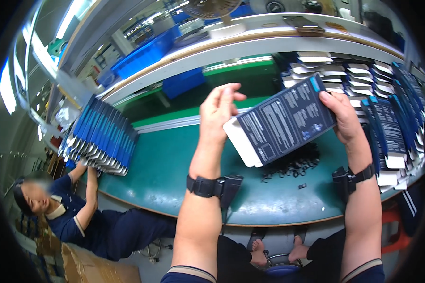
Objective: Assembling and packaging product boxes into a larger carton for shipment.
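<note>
A dark blue printed carton [285, 122] is held tilted above the green table, its white end flap [243, 144] folded out at the lower left end. My right hand [341, 113] grips the carton's right end, thumb on the printed face. Beside the flap, my left hand [218, 111] is raised with its fingers loosely bent and apart, holding nothing; whether its palm edge touches the flap I cannot tell. Under the carton lies a pile of small black curled parts [293, 165], partly hidden by it. One small black piece [302, 186] sits nearer the table edge.
Stacked blue cartons with white flaps [387, 127] fill the table's right side. Another row of cartons [99, 134] stands at the left, where a co-worker [80, 207] reaches in. A shelf [250, 40] with a blue bin [146, 54] spans the back of the green table [170, 165].
</note>
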The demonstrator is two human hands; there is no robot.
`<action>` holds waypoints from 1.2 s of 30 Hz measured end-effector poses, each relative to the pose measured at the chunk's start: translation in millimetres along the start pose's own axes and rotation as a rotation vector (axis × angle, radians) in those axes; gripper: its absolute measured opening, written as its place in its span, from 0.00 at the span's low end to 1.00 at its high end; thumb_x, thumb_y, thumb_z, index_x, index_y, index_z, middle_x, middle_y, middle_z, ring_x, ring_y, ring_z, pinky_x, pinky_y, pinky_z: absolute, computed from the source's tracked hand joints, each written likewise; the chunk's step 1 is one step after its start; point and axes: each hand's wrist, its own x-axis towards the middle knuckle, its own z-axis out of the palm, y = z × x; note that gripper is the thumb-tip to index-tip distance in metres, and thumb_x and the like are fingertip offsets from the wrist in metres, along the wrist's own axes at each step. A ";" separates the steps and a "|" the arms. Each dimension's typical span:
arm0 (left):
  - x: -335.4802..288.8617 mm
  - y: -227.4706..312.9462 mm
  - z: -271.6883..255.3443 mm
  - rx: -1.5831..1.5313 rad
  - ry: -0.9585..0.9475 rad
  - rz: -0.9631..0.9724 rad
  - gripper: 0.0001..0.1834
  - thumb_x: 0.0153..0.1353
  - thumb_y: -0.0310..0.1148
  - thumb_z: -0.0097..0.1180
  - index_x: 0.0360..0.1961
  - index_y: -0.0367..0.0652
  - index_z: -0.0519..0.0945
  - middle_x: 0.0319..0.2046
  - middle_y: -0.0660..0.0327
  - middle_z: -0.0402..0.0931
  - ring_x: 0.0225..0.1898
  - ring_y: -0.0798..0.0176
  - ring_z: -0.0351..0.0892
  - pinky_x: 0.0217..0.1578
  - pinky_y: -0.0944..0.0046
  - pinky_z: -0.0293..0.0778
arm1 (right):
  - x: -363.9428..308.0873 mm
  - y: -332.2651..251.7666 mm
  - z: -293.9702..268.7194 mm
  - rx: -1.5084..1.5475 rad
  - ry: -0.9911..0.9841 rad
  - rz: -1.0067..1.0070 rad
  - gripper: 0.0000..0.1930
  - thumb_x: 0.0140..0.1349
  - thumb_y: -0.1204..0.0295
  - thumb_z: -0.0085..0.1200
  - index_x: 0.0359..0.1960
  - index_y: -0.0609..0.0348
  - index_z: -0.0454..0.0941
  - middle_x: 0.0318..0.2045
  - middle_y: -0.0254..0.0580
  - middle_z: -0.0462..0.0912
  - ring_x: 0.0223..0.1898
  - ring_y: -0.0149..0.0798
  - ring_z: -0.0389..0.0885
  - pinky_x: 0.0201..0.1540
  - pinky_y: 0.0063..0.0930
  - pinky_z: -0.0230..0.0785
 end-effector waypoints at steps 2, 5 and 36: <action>0.2 -5.6 -2.4 0.108 0.085 0.097 0.16 0.70 0.39 0.47 0.45 0.38 0.79 0.32 0.64 0.79 0.23 0.80 0.67 0.24 0.78 0.65 | 3.3 2.4 -2.3 0.022 0.036 -0.021 0.15 0.65 0.63 0.53 0.40 0.66 0.80 0.33 0.37 0.84 0.32 0.25 0.80 0.38 0.18 0.71; 1.9 -6.2 -1.1 0.225 0.237 0.188 0.14 0.71 0.37 0.45 0.44 0.40 0.79 0.30 0.65 0.79 0.28 0.76 0.69 0.30 0.74 0.68 | 0.5 -0.7 -1.0 0.024 0.090 -0.044 0.15 0.65 0.63 0.53 0.39 0.66 0.80 0.33 0.36 0.84 0.32 0.24 0.79 0.38 0.17 0.71; -25.8 -5.4 44.0 1.008 -0.220 0.559 0.56 0.30 0.34 0.73 0.67 0.50 0.60 0.58 0.55 0.60 0.61 0.48 0.58 0.63 0.49 0.52 | 4.9 28.7 25.6 -0.094 0.119 0.006 0.15 0.66 0.63 0.53 0.50 0.58 0.78 0.35 0.29 0.81 0.34 0.21 0.75 0.36 0.17 0.67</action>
